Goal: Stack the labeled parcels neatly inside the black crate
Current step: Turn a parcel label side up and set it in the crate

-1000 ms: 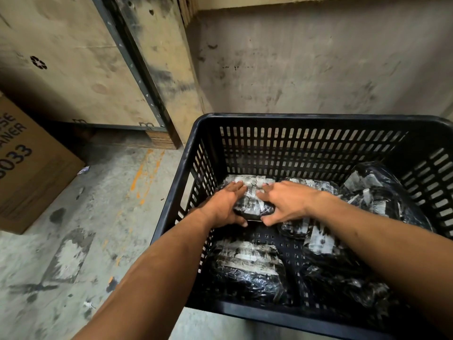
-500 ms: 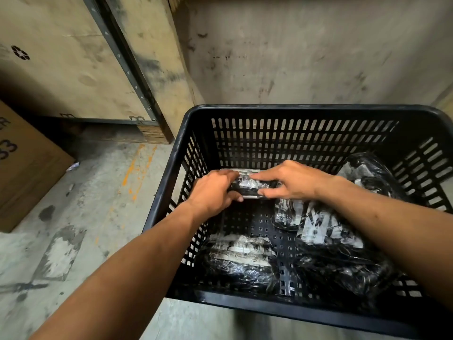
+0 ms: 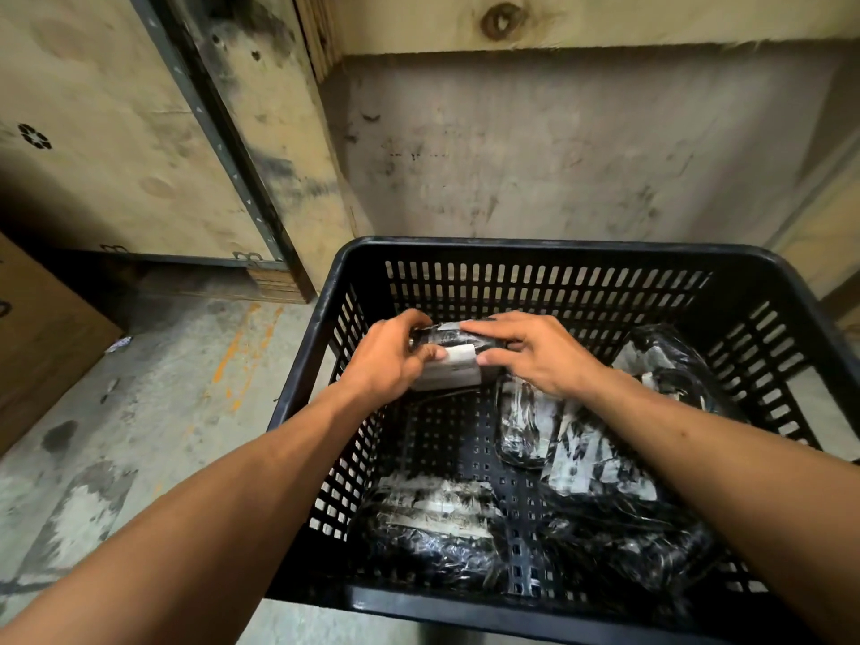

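A black slotted crate [image 3: 549, 248] stands on the concrete floor in front of me. Both hands hold one small black-wrapped parcel with a white label [image 3: 453, 365] tilted up on edge near the crate's far left corner. My left hand [image 3: 388, 358] grips its left end and my right hand [image 3: 530, 353] covers its right end. Another labeled parcel [image 3: 433, 528] lies flat at the near left of the crate floor. A third parcel [image 3: 521, 428] lies in the middle, and a heap of larger black parcels [image 3: 619, 495] fills the right side.
Stained plywood crates [image 3: 116, 146] and a grey wall [image 3: 558, 151] stand close behind the crate. A brown cardboard box [image 3: 42, 337] sits at the left edge. Bare perforated crate floor [image 3: 446, 439] shows between the parcels on the left.
The parcel lay flat under both hands; now it is lifted and tipped up on edge, its white label facing me. The view has tilted upward a little.
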### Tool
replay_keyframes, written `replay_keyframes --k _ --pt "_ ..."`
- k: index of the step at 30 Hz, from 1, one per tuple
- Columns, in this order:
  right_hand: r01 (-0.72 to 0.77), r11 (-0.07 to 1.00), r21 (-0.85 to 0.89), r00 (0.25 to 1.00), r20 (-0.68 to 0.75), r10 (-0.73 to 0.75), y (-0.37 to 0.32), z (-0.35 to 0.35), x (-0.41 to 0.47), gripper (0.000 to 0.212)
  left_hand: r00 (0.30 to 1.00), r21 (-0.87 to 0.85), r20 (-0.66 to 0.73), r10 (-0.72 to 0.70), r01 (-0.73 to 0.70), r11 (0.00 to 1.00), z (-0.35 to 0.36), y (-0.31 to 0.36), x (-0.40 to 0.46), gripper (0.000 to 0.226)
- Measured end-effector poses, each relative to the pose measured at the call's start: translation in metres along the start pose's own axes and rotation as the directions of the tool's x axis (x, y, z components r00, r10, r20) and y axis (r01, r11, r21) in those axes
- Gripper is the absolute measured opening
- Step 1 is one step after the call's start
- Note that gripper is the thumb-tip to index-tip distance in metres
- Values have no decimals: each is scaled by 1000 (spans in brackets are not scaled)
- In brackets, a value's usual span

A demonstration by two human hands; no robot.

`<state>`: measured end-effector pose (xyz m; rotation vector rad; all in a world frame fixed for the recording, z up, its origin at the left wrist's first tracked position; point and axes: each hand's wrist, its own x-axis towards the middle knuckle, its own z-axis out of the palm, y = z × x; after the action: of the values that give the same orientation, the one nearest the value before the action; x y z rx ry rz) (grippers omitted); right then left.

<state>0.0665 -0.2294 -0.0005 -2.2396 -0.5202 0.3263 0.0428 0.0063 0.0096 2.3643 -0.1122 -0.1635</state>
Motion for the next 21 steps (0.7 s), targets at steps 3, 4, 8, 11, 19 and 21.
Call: replay_keyframes --k 3,4,8,11,19,21 --pt "22 994 105 998 -67 -15 -7 -10 1 44 996 -155 -83 19 -32 987 -10 6 1 31" --pt "28 988 153 996 -90 -14 -10 -14 0 41 995 -191 -102 20 -39 981 -13 9 1 30" --pt "7 932 361 982 -180 62 -25 -33 -6 30 999 -344 -44 30 -44 938 -22 21 -2 42" --pt "62 916 395 959 -278 55 -33 -48 -13 25 997 -440 -48 66 -80 894 -25 34 -7 42" --pt "172 910 377 865 -500 44 -52 -64 -26 23 975 -522 -154 161 -218 824 -37 77 -18 48" --pt "170 903 394 838 -540 78 -59 -63 -28 21 977 -544 -140 163 -213 812 -39 83 -23 64"
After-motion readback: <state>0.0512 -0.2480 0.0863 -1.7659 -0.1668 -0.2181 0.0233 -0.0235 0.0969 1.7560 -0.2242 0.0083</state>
